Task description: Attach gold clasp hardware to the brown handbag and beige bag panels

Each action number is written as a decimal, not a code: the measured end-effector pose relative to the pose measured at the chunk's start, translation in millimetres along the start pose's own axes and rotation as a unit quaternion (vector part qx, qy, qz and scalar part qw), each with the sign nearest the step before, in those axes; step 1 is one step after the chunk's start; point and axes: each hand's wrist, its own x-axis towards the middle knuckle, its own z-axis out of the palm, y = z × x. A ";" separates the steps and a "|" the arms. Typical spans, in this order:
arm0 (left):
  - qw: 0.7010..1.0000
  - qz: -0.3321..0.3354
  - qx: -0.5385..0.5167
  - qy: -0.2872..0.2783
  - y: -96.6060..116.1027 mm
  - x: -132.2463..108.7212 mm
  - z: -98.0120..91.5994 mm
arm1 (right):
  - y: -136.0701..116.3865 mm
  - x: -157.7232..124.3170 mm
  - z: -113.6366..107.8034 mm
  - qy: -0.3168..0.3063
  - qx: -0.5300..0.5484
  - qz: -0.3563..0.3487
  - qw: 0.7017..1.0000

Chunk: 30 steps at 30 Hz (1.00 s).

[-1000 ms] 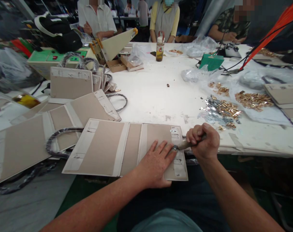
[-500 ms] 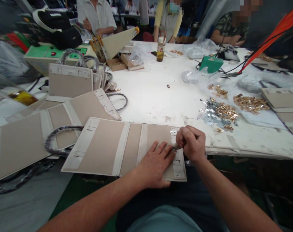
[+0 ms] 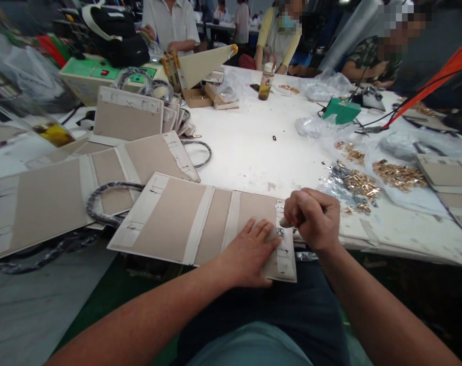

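A beige bag panel [image 3: 168, 218] lies across the front edge of the table, with pale strips across it and along its ends. My left hand [image 3: 250, 254] rests flat on its right part, fingers spread. Over the right end strip, my right hand [image 3: 314, 218] is closed in a fist around a small tool [image 3: 284, 222]. Only the tool's blunt, pale end shows clearly; the rest is hidden by the fingers. Just below that end, apart from it, a small metal plate [image 3: 280, 232] sits on the strip. Another small metal piece [image 3: 280, 207] lies farther up the strip.
More beige panels [image 3: 51, 198] with wrapped handles [image 3: 101, 195] overlap at left. Gold and silver metal fittings [image 3: 355, 183] are heaped at right, near a green box [image 3: 341, 111]. A bottle [image 3: 266, 84] stands farther back. Several people sit or stand across the table.
My right hand has lifted the tool's end off the small metal plate, uncovering it. My left hand stays on the panel. The whole view has shifted slightly.
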 end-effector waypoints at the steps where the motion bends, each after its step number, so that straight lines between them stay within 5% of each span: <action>1: 1.000 0.000 -0.004 0.001 0.2 0.2 0.0 | -0.1 1.1 2.1 -0.024 -0.017 -0.001 1.000; 5: 1.000 0.000 -0.014 0.001 0.9 0.6 0.9 | 8.9 1.3 2.7 -0.071 -0.103 0.027 0.992; 13: 1.000 0.003 -0.002 -0.002 0.5 -0.8 3.6 | 9.6 -7.5 -8.5 0.041 0.034 -0.012 0.999; 21: 0.999 -0.005 0.027 -0.024 8.2 1.3 0.6 | 20.2 -19.3 -11.2 0.055 0.033 -0.015 0.998; 26: 0.999 -0.019 0.019 -0.022 16.5 -10.7 -7.8 | -24.0 -38.9 -46.7 0.064 0.067 0.035 0.995; 30: 0.993 -0.038 -0.091 0.064 14.8 -29.7 -36.1 | -71.3 -82.8 -84.6 0.039 0.205 0.044 0.977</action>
